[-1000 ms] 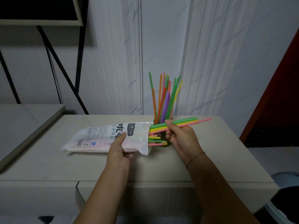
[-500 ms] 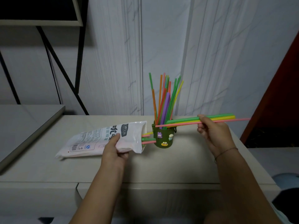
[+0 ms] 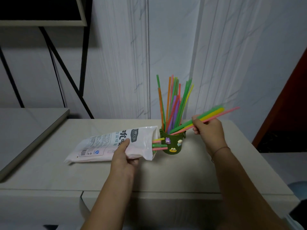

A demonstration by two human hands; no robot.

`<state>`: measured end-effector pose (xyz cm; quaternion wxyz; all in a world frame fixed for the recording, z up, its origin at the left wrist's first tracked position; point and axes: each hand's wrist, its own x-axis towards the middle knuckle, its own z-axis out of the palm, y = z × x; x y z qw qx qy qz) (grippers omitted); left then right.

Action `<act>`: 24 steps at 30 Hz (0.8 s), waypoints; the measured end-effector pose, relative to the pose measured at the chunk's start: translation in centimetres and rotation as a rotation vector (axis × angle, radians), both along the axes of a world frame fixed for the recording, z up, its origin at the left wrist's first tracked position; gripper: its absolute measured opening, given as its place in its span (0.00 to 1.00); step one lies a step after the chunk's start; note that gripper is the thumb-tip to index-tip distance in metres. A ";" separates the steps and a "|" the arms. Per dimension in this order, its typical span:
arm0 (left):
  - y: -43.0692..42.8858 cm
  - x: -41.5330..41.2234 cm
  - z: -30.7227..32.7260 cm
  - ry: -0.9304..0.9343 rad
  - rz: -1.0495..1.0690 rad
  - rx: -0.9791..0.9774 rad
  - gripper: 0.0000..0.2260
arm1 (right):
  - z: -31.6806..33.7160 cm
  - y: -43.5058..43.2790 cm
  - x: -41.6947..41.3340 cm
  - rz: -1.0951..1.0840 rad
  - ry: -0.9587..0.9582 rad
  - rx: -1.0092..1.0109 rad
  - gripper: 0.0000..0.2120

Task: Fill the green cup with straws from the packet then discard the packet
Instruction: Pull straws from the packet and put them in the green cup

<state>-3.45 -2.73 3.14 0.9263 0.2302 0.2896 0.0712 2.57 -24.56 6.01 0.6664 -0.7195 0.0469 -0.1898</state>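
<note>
Head view: the right hand [image 3: 208,130] is closed around a small bundle of straws [image 3: 211,114], green, yellow and pink, pinched between thumb and fingers [image 3: 196,129]. The bundle is held slanted, its upper ends pointing toward 2 o'clock and blurred, its lower ends lying at the rim of the cup [image 3: 172,143] toward 8 o'clock; whether they are inside the cup cannot be told. A thin band is seen on the right wrist [image 3: 221,151].

The cup, dark green with small cartoon figures stuck on its side, is stood upright on the table [image 3: 191,171], just at 9 o'clock of the right hand. Many coloured straws [image 3: 174,103] are stood in it, fanned upward toward 12 o'clock against the wall [image 3: 174,47].

The left hand [image 3: 123,156] is closed on the packet [image 3: 114,145], gripped near its open end with the thumb on top. The packet is laid on the table, its mouth turned toward 3 o'clock and just beside the cup, its sealed end toward 9 o'clock. A few straw ends [image 3: 159,145], yellow, pink and green, are seen sticking out of the mouth and reaching the cup's side.

A grey shelf [image 3: 29,128] is seen at 9 o'clock, with black metal legs [image 3: 66,73] behind it at 11 o'clock.
</note>
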 end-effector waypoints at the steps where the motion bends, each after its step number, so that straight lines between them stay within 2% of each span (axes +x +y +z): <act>1: 0.0 0.1 0.0 0.001 -0.002 0.003 0.08 | -0.2 0.4 0.2 0.014 0.012 -0.041 0.07; 4: 0.1 0.3 -0.1 0.002 -0.005 0.003 0.07 | -1.0 1.6 0.8 0.065 0.066 -0.161 0.11; 11: 0.5 0.9 -0.2 0.012 -0.032 0.021 0.06 | -1.7 2.6 1.6 0.076 0.114 -0.248 0.07; 14: 0.7 1.0 -0.2 0.008 -0.048 0.024 0.05 | -1.6 2.3 1.3 0.120 0.091 -0.121 0.10; 18: 0.7 1.0 -0.2 -0.009 -0.034 0.005 0.06 | -0.9 1.4 0.7 0.130 0.037 0.066 0.04; 22: 0.6 0.8 -0.1 -0.005 -0.016 0.010 0.13 | -1.3 1.6 0.9 0.089 0.018 0.017 0.04; 24: 0.5 0.7 0.0 -0.002 -0.026 0.012 0.10 | -1.8 1.9 1.0 0.077 0.040 -0.035 0.04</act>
